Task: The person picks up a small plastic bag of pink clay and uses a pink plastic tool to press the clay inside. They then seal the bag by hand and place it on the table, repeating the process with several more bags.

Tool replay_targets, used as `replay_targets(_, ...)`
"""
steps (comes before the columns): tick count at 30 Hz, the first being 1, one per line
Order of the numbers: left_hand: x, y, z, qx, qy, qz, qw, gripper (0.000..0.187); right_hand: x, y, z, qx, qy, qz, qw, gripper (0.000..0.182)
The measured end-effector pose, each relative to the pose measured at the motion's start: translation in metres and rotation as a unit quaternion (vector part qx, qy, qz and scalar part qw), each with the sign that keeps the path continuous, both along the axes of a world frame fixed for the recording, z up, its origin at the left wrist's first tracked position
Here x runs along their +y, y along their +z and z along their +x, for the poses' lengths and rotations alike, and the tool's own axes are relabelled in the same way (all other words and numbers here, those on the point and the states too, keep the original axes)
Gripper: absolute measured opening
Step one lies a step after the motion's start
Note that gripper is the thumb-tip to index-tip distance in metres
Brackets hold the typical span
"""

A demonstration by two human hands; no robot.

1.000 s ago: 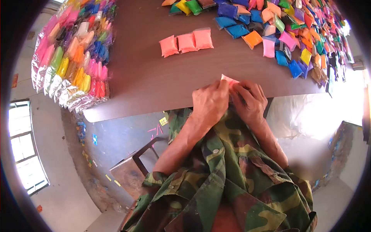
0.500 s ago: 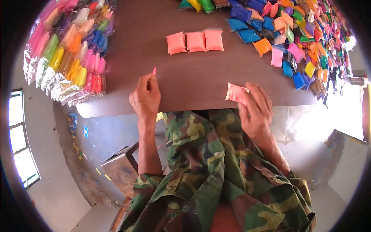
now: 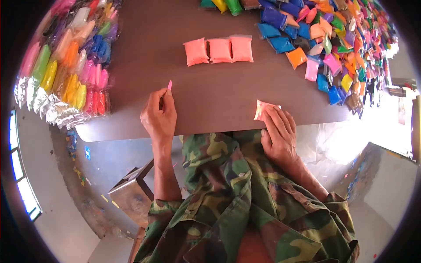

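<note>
My left hand (image 3: 160, 111) is closed in a pinch above the table's front part. A small pink pointed piece (image 3: 169, 85) sticks up from between thumb and fingertips; the rest of it is hidden in the hand. Farther right, near the front edge, a small clear bag of salmon-pink material (image 3: 260, 109) lies on the table. My right hand (image 3: 280, 131) rests over its right side, fingers stretched flat on it and thumb apart. Three similar salmon-pink bags (image 3: 220, 50) lie in a row farther back.
On the brown table (image 3: 210, 96), bundles of long colourful packets (image 3: 72, 65) are stacked at the left. A large heap of small coloured bags (image 3: 324, 44) covers the right side. A few more packets (image 3: 234, 6) lie at the far edge. Below stands a brown box-shaped object (image 3: 133, 193).
My right hand has moved slightly left, its fingers flattening over the pink bag. My left hand keeps its pinch on the pink piece. The view has shifted a little.
</note>
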State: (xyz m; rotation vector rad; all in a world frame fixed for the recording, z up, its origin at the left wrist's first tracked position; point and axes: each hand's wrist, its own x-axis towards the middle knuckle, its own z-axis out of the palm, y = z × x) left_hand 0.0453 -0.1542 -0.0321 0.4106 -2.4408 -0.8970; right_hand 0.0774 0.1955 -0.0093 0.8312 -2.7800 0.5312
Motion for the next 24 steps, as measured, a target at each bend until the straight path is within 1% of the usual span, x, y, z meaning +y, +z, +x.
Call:
replay_targets(5, 0.001, -0.003, 0.007, 0.036, 0.001, 0.006, 0.999, 0.008, -0.001, 0.017, 0.001, 0.004, -0.016, -0.002, 1.000, 0.062)
replay_targets(6, 0.002, -0.002, 0.008, 0.043, 0.004, 0.009, 0.999, 0.006, -0.002, 0.018, 0.000, 0.014, -0.023, 0.000, 1.000, 0.066)
replay_targets(9, 0.002, -0.001, 0.006, 0.043, -0.003, 0.004, 0.999, 0.007, -0.012, 0.023, -0.002, -0.028, -0.011, 0.029, 0.999, 0.070)
replay_targets(11, 0.004, 0.001, 0.005, 0.037, 0.004, 0.016, 0.999, 0.007, -0.008, 0.001, 0.002, -0.015, 0.009, 0.024, 1.000, 0.072)
replay_targets(13, 0.005, 0.000, 0.010, 0.027, 0.004, 0.015, 0.999, 0.007, -0.005, -0.011, 0.004, 0.005, 0.021, 0.017, 1.000, 0.072)
replay_targets(15, 0.002, -0.001, 0.006, 0.032, -0.007, 0.000, 0.999, 0.006, -0.005, -0.008, 0.001, -0.004, 0.014, 0.010, 1.000, 0.069)
replay_targets(17, 0.002, -0.001, 0.004, 0.042, -0.003, 0.011, 0.999, 0.006, -0.005, -0.006, -0.002, -0.003, 0.016, -0.008, 1.000, 0.066)
replay_targets(20, 0.000, -0.004, 0.007, 0.044, 0.005, 0.024, 0.999, 0.009, 0.001, -0.003, -0.010, -0.008, 0.039, -0.065, 0.997, 0.061)
replay_targets(23, 0.001, -0.002, 0.008, 0.033, 0.010, 0.029, 0.999, 0.011, 0.005, 0.004, -0.011, -0.008, -0.007, -0.100, 0.995, 0.056)
replay_targets(24, 0.001, -0.003, 0.008, 0.031, 0.010, 0.032, 0.999, 0.011, 0.002, 0.008, -0.013, -0.021, -0.017, -0.145, 0.989, 0.047)
